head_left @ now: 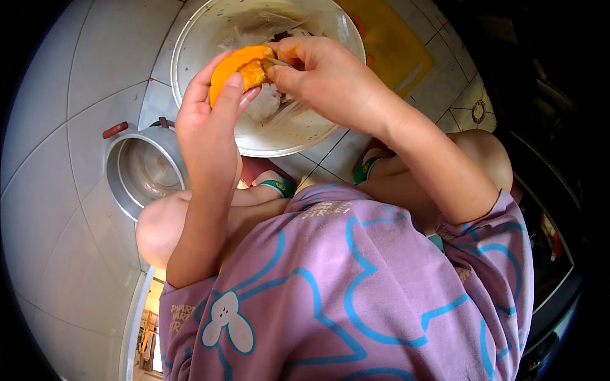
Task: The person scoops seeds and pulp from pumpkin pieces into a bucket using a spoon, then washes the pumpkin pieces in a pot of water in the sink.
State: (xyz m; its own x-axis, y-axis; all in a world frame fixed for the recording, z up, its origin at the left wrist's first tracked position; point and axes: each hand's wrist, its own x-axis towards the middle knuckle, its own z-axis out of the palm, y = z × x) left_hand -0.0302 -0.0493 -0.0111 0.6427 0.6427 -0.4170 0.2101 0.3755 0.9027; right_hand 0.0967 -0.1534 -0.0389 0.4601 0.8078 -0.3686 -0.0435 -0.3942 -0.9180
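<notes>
Orange chunk (pixel 236 68) in curled L hand (pixel 210 114); R hand (pixel 330 79) pinches sth. (pixel 277 62) unclear at its right edge, over pale tub (pixel 286 143).

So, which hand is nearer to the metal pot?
The left hand: it holds the orange piece, above and right of the metal pot in the picture. The right hand is farther right, at the piece's edge.

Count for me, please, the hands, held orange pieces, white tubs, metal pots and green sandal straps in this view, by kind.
Hands (left hand, right hand): 2
Held orange piece: 1
White tub: 1
Metal pot: 1
Green sandal straps: 2
Total: 7
</notes>
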